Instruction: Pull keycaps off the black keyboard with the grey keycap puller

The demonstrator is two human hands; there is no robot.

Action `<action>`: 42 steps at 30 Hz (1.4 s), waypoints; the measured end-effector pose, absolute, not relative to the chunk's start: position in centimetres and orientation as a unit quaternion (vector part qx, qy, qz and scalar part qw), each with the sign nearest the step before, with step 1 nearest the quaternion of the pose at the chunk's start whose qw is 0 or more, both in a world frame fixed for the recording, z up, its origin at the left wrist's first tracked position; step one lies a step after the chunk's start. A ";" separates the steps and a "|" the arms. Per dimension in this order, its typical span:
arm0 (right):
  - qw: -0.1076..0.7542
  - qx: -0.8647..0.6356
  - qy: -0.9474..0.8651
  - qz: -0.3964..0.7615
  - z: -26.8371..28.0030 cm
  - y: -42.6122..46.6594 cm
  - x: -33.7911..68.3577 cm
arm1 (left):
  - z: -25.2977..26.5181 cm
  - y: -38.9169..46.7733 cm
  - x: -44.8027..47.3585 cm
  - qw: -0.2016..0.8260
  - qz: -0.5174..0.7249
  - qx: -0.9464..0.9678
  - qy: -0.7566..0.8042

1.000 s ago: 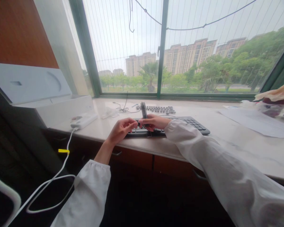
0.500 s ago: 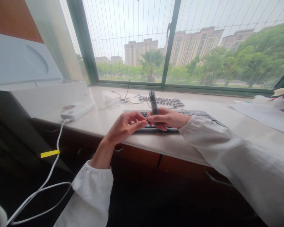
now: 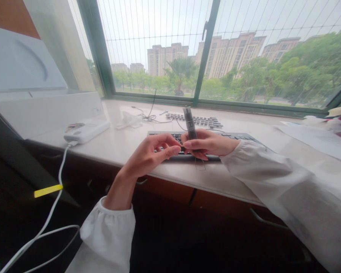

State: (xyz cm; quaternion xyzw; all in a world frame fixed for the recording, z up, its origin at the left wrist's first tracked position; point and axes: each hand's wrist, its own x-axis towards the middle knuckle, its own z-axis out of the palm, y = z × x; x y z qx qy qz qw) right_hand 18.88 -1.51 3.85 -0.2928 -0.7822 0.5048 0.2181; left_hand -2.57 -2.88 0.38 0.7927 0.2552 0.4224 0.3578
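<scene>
My right hand (image 3: 206, 143) is closed around a dark, see-through keycap puller (image 3: 190, 123), which stands nearly upright with thin wire loops below the fingers. My left hand (image 3: 159, 151) meets it from the left, thumb and fingers pinched together; a small dark piece shows between the two hands, but its kind I cannot make out. Just behind and beneath both hands lies a black keyboard (image 3: 243, 135), with part of its keys bare of caps. Farther back, loose keycaps (image 3: 206, 121) are laid out in rows on the white desktop (image 3: 125, 144).
A white power strip (image 3: 86, 131) with a white cable (image 3: 54, 204) sits at the left, before an open white box (image 3: 59, 112). Black cable (image 3: 150, 116) and a clear plastic bag (image 3: 128, 120) lie near the window. Paper sheets (image 3: 315, 136) cover the right side.
Both hands and the keycap puller appear slightly farther right, and the puller leans a little more to the left at its top. The view has shifted slightly. Both hands remain closed.
</scene>
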 end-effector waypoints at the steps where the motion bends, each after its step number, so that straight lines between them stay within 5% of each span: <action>1: 0.217 -0.290 -0.782 0.507 3.9 -1.5 18.9 | 0.4 -2.9 -2.6 0.357 0.421 0.793 0.256; 42: 0.188 -0.286 -0.779 0.526 3.8 -1.6 19.1 | 0.2 -2.8 -2.8 0.350 0.407 0.802 0.264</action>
